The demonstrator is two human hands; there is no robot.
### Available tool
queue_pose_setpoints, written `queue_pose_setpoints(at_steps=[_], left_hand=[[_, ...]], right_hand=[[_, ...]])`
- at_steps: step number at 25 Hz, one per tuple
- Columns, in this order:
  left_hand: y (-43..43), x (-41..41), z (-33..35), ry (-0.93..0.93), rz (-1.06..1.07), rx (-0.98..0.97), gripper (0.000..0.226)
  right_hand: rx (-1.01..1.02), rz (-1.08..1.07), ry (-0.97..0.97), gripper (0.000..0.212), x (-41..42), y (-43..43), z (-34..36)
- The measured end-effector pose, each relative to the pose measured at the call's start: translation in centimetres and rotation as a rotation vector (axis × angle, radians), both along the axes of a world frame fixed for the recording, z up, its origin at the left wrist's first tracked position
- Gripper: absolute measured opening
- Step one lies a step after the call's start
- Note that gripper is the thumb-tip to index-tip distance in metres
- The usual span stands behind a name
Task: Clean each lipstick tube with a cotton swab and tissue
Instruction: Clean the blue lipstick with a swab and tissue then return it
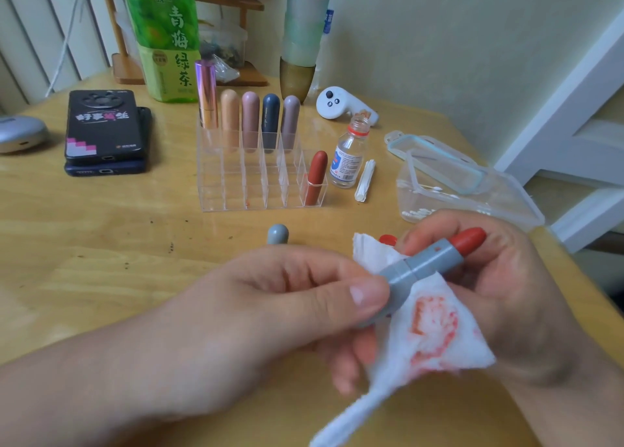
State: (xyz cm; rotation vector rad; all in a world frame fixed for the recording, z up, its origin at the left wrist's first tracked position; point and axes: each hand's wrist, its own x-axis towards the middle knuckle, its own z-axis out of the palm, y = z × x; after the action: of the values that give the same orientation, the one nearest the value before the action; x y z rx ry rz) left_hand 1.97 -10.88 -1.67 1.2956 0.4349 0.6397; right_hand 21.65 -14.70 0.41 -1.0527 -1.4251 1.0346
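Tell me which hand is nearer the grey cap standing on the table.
Left. The left hand, gripping the grey lipstick tube, lies just on the camera side of the grey cap. The right hand, holding the tissue, is off to the cap's right.

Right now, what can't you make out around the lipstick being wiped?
Head view:
- Base of the grey lipstick tube: covered by the thumb of the left hand.
- Palm side of the right hand: behind the tissue and tube.
- Red object: mostly behind the tissue, unidentifiable.
- Label on the small bottle: too small to read.
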Motion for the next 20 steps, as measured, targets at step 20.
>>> queue_pose_setpoints(at_steps=[20], left_hand=[[-0.6,0.5,-0.9,-0.096,0.212,0.044,0.016]], right_hand=[[-0.031,-0.012,0.050,0.013,-0.6,0.0,-0.1]])
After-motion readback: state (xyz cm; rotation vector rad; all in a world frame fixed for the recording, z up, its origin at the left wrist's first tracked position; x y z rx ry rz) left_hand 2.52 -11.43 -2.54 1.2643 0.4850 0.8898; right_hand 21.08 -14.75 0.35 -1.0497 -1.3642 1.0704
